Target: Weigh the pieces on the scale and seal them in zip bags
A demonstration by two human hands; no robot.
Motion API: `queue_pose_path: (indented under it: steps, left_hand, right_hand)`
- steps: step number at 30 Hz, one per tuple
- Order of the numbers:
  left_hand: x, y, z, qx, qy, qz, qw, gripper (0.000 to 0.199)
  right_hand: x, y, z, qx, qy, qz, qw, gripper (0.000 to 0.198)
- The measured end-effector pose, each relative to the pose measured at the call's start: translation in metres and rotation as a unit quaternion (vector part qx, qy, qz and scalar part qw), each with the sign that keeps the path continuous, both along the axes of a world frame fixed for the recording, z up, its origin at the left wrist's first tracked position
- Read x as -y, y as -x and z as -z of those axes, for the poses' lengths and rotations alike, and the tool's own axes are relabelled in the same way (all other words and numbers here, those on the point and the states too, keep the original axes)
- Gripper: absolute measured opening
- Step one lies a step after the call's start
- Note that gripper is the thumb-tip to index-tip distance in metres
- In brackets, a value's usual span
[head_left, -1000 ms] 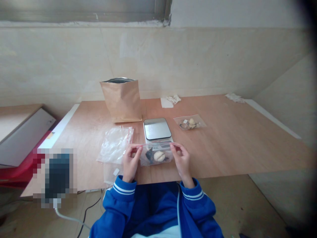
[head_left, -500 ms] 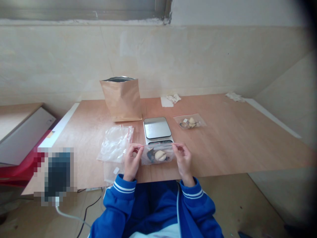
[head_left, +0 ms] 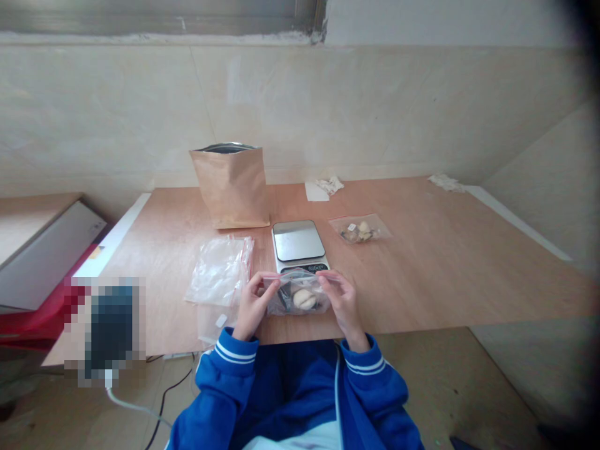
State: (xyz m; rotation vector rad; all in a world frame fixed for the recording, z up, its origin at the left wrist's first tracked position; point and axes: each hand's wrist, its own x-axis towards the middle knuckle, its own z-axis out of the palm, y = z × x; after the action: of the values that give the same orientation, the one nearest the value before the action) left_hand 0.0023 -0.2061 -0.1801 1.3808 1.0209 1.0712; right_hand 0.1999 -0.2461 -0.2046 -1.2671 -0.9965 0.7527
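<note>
A clear zip-lock bag [head_left: 293, 307] with a pale rounded piece [head_left: 304, 299] and dark bits inside lies near the table's front edge. My left hand [head_left: 255, 303] pinches the left end of its top strip. At the right end, my right hand [head_left: 341, 300] grips the same strip between thumb and fingers. The bag's mouth bows upward between the hands. Just behind it stands a kitchen scale [head_left: 299, 240] with a bare metal plate, its lower edge partly covered by the bag. Beside my left hand lies a stack of clear bags [head_left: 219, 269].
An upright brown paper pouch [head_left: 232, 187], its top open, stands behind the flat bags. Right of the scale lies another filled zip-lock bag [head_left: 360, 230]. White paper [head_left: 317, 191] and a crumpled tissue [head_left: 331, 185] lie by the wall. A blurred dark object [head_left: 111, 331] with a cable is at left.
My hands have drawn closer together along the bag's top strip. The strip was stretched straight and now bows up, and the bag looks fuller.
</note>
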Motion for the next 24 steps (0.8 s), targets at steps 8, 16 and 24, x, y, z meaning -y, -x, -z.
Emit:
queue_pose_path:
  steps: [8, 16, 24]
  left_hand:
    - [0.0018, 0.0026, -0.0008, 0.003, -0.038, -0.047, 0.998, 0.017]
    - [0.0032, 0.0002, -0.0076, 0.007, -0.015, -0.054, 0.998, 0.02]
    - [0.0014, -0.001, -0.0052, 0.012, -0.009, -0.066, 0.998, 0.02]
  right_hand:
    - [-0.0009, 0.0006, 0.0047, 0.02, -0.013, 0.009, 1.0, 0.017]
    - [-0.0014, 0.0005, 0.0057, 0.06, -0.054, 0.023, 0.996, 0.011]
    - [0.0001, 0.0006, 0.0026, 0.082, -0.069, 0.012, 0.994, 0.009]
